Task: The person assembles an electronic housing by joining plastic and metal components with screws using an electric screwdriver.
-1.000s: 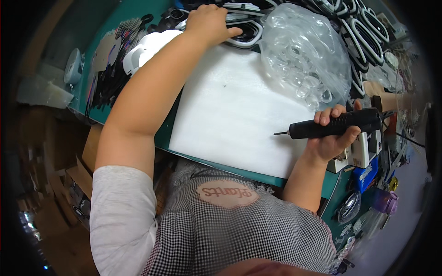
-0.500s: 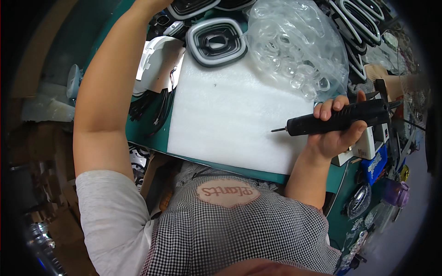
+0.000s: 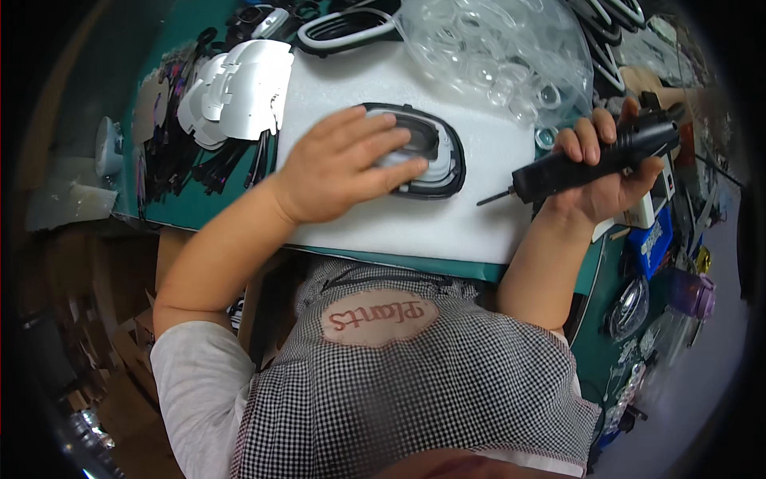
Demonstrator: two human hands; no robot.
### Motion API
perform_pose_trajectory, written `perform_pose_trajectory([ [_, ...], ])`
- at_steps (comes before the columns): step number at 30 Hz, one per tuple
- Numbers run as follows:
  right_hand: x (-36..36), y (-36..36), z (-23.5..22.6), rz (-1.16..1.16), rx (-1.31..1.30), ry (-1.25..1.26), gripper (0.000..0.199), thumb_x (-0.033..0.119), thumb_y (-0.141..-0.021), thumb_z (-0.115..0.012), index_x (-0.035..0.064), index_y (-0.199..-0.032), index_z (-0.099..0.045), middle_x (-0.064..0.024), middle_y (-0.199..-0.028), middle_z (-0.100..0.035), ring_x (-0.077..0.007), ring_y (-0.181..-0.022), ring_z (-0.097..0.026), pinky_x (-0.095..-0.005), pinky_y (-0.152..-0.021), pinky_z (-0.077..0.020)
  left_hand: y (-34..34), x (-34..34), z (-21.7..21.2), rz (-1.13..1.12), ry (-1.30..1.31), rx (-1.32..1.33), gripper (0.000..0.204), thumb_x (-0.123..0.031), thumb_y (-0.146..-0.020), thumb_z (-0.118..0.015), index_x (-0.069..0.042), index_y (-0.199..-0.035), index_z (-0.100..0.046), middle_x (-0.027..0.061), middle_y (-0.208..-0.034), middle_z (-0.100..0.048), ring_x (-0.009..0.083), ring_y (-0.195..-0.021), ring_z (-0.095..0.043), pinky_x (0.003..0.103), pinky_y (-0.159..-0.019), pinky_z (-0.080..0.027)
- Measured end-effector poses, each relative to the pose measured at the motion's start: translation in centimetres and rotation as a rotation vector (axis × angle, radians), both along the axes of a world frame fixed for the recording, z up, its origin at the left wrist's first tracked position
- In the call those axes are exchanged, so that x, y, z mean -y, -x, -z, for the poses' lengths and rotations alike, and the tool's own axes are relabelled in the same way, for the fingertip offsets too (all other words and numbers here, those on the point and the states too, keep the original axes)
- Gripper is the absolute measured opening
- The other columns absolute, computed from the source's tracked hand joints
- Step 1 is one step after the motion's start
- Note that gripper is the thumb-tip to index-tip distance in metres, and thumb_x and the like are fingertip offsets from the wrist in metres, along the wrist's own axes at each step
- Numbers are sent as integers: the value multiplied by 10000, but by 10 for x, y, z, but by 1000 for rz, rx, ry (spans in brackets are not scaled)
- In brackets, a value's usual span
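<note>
- While my left hand (image 3: 343,172) presses flat, fingers spread open, on the black oval frame part (image 3: 427,160), that part lies on the white foam pad (image 3: 415,223), near its middle.
- My right hand (image 3: 602,172) is closed around the black electric screwdriver (image 3: 594,160), bit pointing left, well apart from the frame.
- Judging progress: part placed and steadied, no screw driven yet, bit not on it.
- More frames (image 3: 347,32) wait at the pad's far edge, beside a clear bag of lenses (image 3: 499,56); silver plates (image 3: 239,92) are stacked left.
</note>
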State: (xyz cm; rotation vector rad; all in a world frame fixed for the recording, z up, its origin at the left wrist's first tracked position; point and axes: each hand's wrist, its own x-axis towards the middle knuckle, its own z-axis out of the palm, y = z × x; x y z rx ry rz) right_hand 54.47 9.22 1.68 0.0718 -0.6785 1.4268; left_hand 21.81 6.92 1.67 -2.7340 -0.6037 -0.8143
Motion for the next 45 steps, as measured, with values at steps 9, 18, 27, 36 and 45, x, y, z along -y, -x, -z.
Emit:
perform_pose_trajectory([
  [9, -2, -3, 2, -19, -9, -5, 717, 611, -911, -602, 75, -1376, -508, -106, -965, -561, -197, -737, -540, -356, -663, -458, -3, 37, 22, -251, 373, 115, 618, -446, -748, -779, -197, -1297, -640, 61, -1376, -562, 297, -1315, -484, 468, -1118, -355],
  [18, -1, -3, 3, -10, -10, -54, 749, 629, -912, -589, 80, -1409, -475, -111, -971, -565, -204, -738, -547, -365, -662, -465, -40, 25, 22, -178, 692, 87, 377, -249, -697, -847, -81, -997, -692, 184, -1446, -488, 397, -1324, -463, 475, -1092, -395],
  [27, 5, -12, -7, 91, -33, -116, 792, 630, -904, -601, 78, -1437, -407, -118, -972, -572, -211, -687, -575, -363, -612, -493, -67, -22, -28, -191, 490, 217, 339, -181, -748, -809, -79, -1058, -719, 112, -1176, -688, 300, -1077, -636, 383, -929, -490],
  [36, 5, -12, -9, 153, -26, -120, 788, 636, -910, -587, 84, -1443, -408, -125, -952, -580, -219, -679, -581, -377, -622, -510, -173, -99, 11, -156, 291, 49, 240, -183, -778, -774, -124, -1003, -714, 63, -909, -652, 284, -893, -636, 432, -785, -515],
  [45, 8, -15, -11, 140, 25, -120, 788, 536, -856, -703, 21, -1405, -469, -74, -938, -519, -167, -703, -534, -331, -646, -455, -170, -109, 12, -211, 323, 32, 118, -208, -838, -698, -122, -918, -696, 87, -925, -666, 280, -892, -660, 419, -759, -527],
])
